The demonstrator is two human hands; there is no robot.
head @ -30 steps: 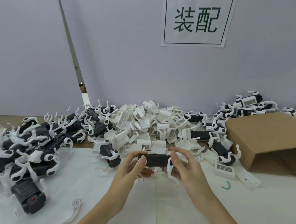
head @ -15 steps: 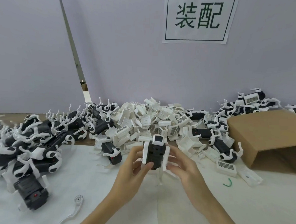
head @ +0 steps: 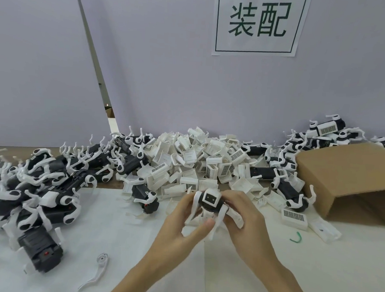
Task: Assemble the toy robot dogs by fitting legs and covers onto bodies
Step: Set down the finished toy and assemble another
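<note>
Both hands are holding one toy robot dog just above the white table cover, in front of the person. The left hand is gripping it from the left, its thumb pressing up under the white legs and its fingers curling around the far side. The right hand is clasping the body from the right, fingers curled over the back. The dog's square black face, framed in white, is pointing toward the camera.

Behind the hands a heap of white covers is lying, several bearing barcode labels too small to read. One labelled cover is lying apart to the right, near a green twist of wire. A pile of black-and-white dogs is crowding the left side, with a loose white leg near the front. An open cardboard box is lying on its side at the right. On the wall a paper sign is reading "装配" in dark green.
</note>
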